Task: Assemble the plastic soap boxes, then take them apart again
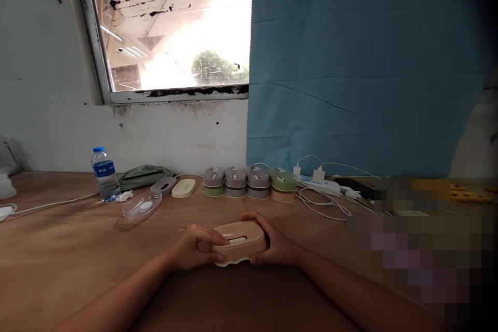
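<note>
Just above the near table edge, both hands hold a peach oval box (254, 231) with a long slot in its top. A pale cream piece shows through the slot and along its wavy lower edge. My left hand (194, 249) closes on the left end, fingers at the slot and thumb low on the near side. Around the right end wraps my right hand (276, 244), fingers over the far side and thumb on the near side. The box's underside is hidden.
Stacked oval boxes in grey, green and peach (235, 181) line the back. To their left are a cream oval piece (183, 188), a grey slotted lid (163, 185), a clear oval cover (142, 206) and a water bottle (105, 176). Cables and a power strip (321, 185) lie right.
</note>
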A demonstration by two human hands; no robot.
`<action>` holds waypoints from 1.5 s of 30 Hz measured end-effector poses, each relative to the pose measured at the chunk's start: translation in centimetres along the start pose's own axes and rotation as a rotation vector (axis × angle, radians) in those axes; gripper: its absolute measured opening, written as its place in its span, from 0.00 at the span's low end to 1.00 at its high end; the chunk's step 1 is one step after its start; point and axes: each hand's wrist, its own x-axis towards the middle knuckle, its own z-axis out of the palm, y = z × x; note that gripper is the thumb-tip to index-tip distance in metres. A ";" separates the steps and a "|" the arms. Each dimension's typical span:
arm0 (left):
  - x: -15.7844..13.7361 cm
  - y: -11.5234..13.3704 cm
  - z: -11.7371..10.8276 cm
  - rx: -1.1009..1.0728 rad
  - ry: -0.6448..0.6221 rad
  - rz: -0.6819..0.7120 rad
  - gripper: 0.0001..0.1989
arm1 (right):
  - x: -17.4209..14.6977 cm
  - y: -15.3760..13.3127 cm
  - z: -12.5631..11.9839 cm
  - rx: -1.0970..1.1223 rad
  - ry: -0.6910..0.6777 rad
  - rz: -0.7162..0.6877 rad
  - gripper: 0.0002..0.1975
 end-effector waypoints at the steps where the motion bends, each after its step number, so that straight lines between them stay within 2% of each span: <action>1: 0.0 0.0 0.0 0.000 0.003 -0.012 0.15 | 0.0 0.0 0.0 0.002 -0.005 0.010 0.42; 15: -0.1 -0.2 -0.3 0.019 0.082 -0.116 0.15 | 0.3 0.5 -0.2 0.049 -0.021 0.080 0.44; 22: 0.0 0.1 -0.5 -0.135 0.140 -0.225 0.17 | 0.0 0.6 0.0 0.045 -0.060 0.062 0.50; 27: -0.1 -0.3 -0.6 -0.204 0.131 -0.233 0.17 | 0.0 0.5 0.1 0.021 -0.065 0.052 0.51; 45: -0.3 -0.9 -0.5 -0.391 0.125 -0.313 0.17 | 0.0 0.2 0.1 0.001 -0.070 0.084 0.49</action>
